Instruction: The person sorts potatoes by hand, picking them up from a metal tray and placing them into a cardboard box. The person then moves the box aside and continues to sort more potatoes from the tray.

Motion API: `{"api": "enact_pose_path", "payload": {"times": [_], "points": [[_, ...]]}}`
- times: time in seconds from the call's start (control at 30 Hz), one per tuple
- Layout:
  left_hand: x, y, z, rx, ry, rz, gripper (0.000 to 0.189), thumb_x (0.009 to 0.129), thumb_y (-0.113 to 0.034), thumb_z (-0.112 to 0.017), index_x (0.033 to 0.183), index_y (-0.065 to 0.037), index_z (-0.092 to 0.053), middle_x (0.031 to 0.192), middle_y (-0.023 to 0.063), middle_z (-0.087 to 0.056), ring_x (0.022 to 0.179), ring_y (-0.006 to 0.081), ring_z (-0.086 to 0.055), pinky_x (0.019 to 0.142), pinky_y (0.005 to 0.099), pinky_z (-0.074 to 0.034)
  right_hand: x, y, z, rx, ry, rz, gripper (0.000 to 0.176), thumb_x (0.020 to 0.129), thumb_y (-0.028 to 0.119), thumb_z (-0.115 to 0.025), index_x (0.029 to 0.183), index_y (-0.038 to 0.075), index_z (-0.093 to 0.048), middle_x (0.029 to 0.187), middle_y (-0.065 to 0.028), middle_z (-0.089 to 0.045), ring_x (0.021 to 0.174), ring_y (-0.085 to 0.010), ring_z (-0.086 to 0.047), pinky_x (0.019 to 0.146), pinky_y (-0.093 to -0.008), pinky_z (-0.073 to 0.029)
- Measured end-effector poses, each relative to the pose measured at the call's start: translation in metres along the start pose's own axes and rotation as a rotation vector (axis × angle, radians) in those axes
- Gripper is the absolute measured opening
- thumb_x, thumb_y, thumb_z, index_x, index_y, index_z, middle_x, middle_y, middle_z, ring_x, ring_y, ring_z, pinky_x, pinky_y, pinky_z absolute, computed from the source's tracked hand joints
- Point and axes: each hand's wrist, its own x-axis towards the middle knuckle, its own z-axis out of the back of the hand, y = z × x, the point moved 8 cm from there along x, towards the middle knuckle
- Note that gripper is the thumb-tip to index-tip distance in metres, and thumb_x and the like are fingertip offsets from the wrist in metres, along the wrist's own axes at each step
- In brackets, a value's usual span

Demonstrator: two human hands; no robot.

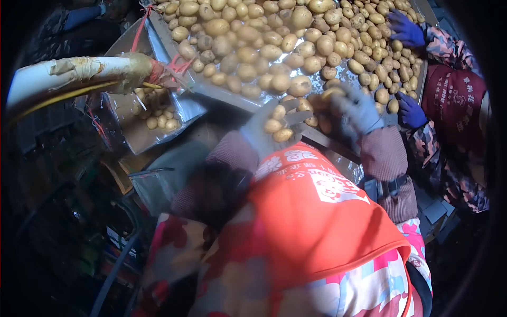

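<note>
Several small potatoes (273,126) rest in my left hand (253,129), which wears a grey glove and is held palm up at the near edge of the sorting table. The fingers of this hand reach toward the potatoes on the tabletop. My right hand (362,111), also in a grey glove, is blurred by motion above the table edge. A yellowish potato (332,95), smeared as well, is at its fingertips. Loose potatoes (301,85) of mixed sizes lie just beyond both hands on the wet, shiny surface.
A metal rim (222,95) borders the potato-covered table. Left of it, a lined box (124,124) contains several potatoes, below a taped white pipe (79,71). At the right, a co-worker's purple-gloved hands (406,29) touch the potatoes.
</note>
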Motion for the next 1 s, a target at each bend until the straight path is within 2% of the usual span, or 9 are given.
{"api": "enact_pose_path", "payload": {"times": [0.03, 0.2, 0.37, 0.47, 0.53, 0.63, 0.73, 0.77, 1.0], "points": [[0.003, -0.001, 0.004, 0.041, -0.014, 0.024, 0.046, 0.103, -0.039, -0.057, 0.139, -0.010, -0.054, 0.122, 0.0064, -0.066, 0.105, 0.0211, -0.065, 0.087, 0.0366, -0.055, -0.012, 0.022, -0.020, -0.137, 0.224, 0.168, 0.037, 0.101, 0.026, -0.065, 0.131, 0.003, -0.066, 0.111, -0.0060, -0.072, 0.104, -0.0168, -0.066, 0.094, -0.0295, -0.051], [-0.015, 0.000, 0.021, 0.002, -0.107, -0.026, 0.045, 0.101, -0.039, -0.059, 0.136, -0.011, -0.058, 0.115, 0.0060, -0.067, 0.094, 0.0180, -0.065, 0.073, 0.0333, -0.055, 0.015, 0.015, -0.013, -0.016, -0.248, 0.129, 0.042, 0.101, 0.027, -0.064, 0.135, 0.003, -0.062, 0.137, -0.0147, -0.063, 0.125, -0.0278, -0.060, 0.108, -0.0407, -0.047], [-0.034, -0.002, 0.058, -0.121, -0.021, -0.097, 0.042, 0.100, -0.043, -0.061, 0.128, -0.012, -0.062, 0.113, 0.0034, -0.066, 0.094, 0.0217, -0.064, 0.072, 0.0331, -0.056, -0.013, 0.028, -0.063, -0.981, -0.016, 0.917, 0.061, 0.084, 0.031, -0.075, 0.140, 0.011, -0.059, 0.144, -0.0254, -0.053, 0.126, -0.0462, -0.057, 0.106, -0.0501, -0.048], [-0.061, -0.005, 0.060, -0.249, 0.107, -0.134, 0.044, 0.100, -0.048, -0.060, 0.126, -0.013, -0.064, 0.118, 0.0126, -0.066, 0.097, 0.0291, -0.064, 0.080, 0.0405, -0.056, 0.041, -0.013, 0.010, -1.166, -0.127, 0.331, 0.044, 0.091, 0.023, -0.063, 0.133, 0.010, -0.062, 0.101, -0.0232, -0.070, 0.094, -0.0385, -0.069, 0.087, -0.0466, -0.055], [-0.091, -0.015, 0.068, -0.275, 0.081, -0.197, 0.049, 0.100, -0.052, -0.058, 0.129, -0.013, -0.064, 0.134, 0.0198, -0.063, 0.103, 0.0342, -0.063, 0.086, 0.0483, -0.055, 0.048, -0.054, 0.046, -0.580, -0.303, 0.265, 0.038, 0.096, 0.021, -0.059, 0.129, 0.004, -0.063, 0.106, -0.0227, -0.069, 0.099, -0.0382, -0.068, 0.091, -0.0469, -0.054], [-0.133, -0.026, 0.088, -0.391, 0.182, -0.330, 0.049, 0.099, -0.050, -0.059, 0.132, -0.014, -0.065, 0.141, 0.0190, -0.061, 0.111, 0.0350, -0.063, 0.088, 0.0502, -0.054, 0.023, 0.014, 0.011, -0.842, -0.311, 0.807, 0.041, 0.101, 0.019, -0.052, 0.136, 0.000, -0.061, 0.123, -0.0223, -0.067, 0.108, -0.0383, -0.067, 0.101, -0.0486, -0.051], [-0.191, -0.026, 0.138, -0.705, 0.030, -0.491, 0.043, 0.099, -0.050, -0.061, 0.123, -0.014, -0.069, 0.137, 0.0191, -0.063, 0.109, 0.0335, -0.066, 0.092, 0.0485, -0.056, 0.000, 0.029, -0.133, -1.100, 0.289, 0.773, 0.047, 0.100, 0.024, -0.048, 0.138, -0.001, -0.060, 0.132, -0.0253, -0.064, 0.120, -0.0421, -0.061, 0.105, -0.0512, -0.045], [-0.218, -0.029, 0.159, -0.708, 0.025, -0.626, 0.036, 0.098, -0.043, -0.063, 0.116, -0.013, -0.070, 0.133, 0.0179, -0.066, 0.105, 0.0324, -0.067, 0.087, 0.0472, -0.057, -0.019, 0.030, -0.137, -0.962, -0.156, 1.186, 0.044, 0.093, 0.017, -0.049, 0.132, 0.006, -0.066, 0.118, -0.0206, -0.068, 0.097, -0.0382, -0.065, 0.087, -0.0510, -0.046], [-0.416, -0.025, 0.269, -0.554, -0.693, -1.129, 0.039, 0.101, -0.038, -0.058, 0.125, -0.008, -0.062, 0.129, 0.0162, -0.066, 0.102, 0.0269, -0.067, 0.086, 0.0403, -0.057, 0.001, 0.012, -0.136, -0.919, 0.046, 1.003, 0.047, 0.094, 0.016, -0.050, 0.138, 0.000, -0.061, 0.137, -0.0261, -0.059, 0.124, -0.0428, -0.057, 0.106, -0.0544, -0.043]]}}
